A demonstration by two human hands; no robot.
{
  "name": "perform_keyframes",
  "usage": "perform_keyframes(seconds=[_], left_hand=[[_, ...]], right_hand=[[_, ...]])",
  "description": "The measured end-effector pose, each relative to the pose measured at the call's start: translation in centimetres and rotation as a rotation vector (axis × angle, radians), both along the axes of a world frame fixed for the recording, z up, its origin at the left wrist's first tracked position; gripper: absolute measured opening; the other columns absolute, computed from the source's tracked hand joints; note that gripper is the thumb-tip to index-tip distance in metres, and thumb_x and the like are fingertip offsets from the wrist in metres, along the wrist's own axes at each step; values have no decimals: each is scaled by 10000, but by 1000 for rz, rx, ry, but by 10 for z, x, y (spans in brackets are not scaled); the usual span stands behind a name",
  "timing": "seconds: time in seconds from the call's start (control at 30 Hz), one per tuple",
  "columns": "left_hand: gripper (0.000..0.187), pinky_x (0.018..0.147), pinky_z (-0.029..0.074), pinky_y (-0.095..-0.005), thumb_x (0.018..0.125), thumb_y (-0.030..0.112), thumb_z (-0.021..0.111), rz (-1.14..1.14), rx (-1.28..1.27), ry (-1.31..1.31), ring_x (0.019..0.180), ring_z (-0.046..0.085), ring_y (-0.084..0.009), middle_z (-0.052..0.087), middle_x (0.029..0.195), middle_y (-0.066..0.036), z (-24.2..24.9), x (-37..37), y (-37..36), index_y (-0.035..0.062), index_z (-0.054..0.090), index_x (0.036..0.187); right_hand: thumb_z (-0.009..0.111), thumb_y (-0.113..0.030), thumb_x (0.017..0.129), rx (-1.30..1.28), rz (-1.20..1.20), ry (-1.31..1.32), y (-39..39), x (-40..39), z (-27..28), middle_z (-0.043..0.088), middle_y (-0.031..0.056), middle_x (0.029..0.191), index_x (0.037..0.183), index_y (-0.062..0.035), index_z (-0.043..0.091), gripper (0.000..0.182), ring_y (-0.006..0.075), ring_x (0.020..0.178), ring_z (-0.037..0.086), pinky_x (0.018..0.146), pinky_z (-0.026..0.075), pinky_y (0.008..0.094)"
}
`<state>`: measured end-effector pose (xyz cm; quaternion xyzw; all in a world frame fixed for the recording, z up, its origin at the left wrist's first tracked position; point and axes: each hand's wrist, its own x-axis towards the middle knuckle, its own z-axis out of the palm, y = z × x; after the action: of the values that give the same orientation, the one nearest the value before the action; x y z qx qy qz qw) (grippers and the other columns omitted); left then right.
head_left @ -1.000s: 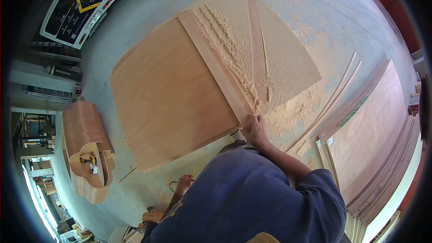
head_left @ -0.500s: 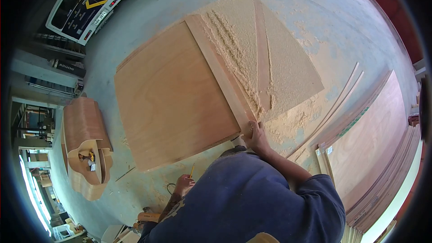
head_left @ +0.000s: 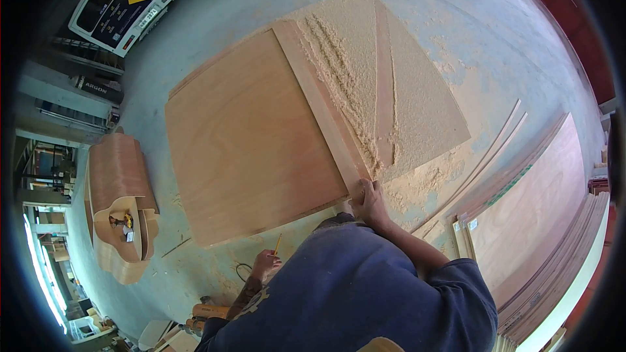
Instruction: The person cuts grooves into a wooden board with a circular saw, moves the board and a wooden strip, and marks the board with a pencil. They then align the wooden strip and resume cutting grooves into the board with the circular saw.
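Note:
My right hand (head_left: 370, 203) is closed on the near end of a long flat wooden strip (head_left: 319, 107), thumb and fingers at its corner. The strip lies along the right edge of a large plywood sheet (head_left: 251, 137). At the lower left, my left hand (head_left: 265, 264) holds a yellow pencil (head_left: 277, 245), its tip pointing up and away from me. That hand is apart from the sheet, below its near edge. Sawdust (head_left: 336, 65) lies in ridges to the right of the strip, on a board (head_left: 430, 104) under it.
Several plywood sheets (head_left: 528, 202) are stacked at right, with thin strips (head_left: 479, 156) beside them on the floor. A curved wooden piece (head_left: 120, 182) holding a drill (head_left: 124, 221) stands at left. A van (head_left: 124, 6) is parked at the far left. An orange tool (head_left: 208, 311) is at lower left.
The view has shifted slightly. My right hand remains at the strip's near end with its fingers drawn in a little. My left hand still holds the pencil in nearly the same place.

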<state>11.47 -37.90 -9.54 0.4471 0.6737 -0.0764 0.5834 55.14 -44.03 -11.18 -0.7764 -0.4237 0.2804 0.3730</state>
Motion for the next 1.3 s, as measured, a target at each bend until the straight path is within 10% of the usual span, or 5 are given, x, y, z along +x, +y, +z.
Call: perform_keyframes(seconds=[0.43,1.3], left_hand=[[367,816,635,-399,957,25,655,57,-42,-7,894,735,-285,676,1063,-195,-18,-6,9,-71,557,1298],[351,793,631,-376,949,21,643,98,-85,-66,908,747,-268,696,1053,-173,-44,-27,14,-64,581,1283]], right_hand=[[694,-47,813,-19,7,17,2,3,16,561,284,1144,1349,-69,494,573,506,1024,592,868,529,566],[787,-209,825,-187,2,-54,9,0,29,536,268,1246,1416,-69,468,686,489,1145,579,955,510,554]])
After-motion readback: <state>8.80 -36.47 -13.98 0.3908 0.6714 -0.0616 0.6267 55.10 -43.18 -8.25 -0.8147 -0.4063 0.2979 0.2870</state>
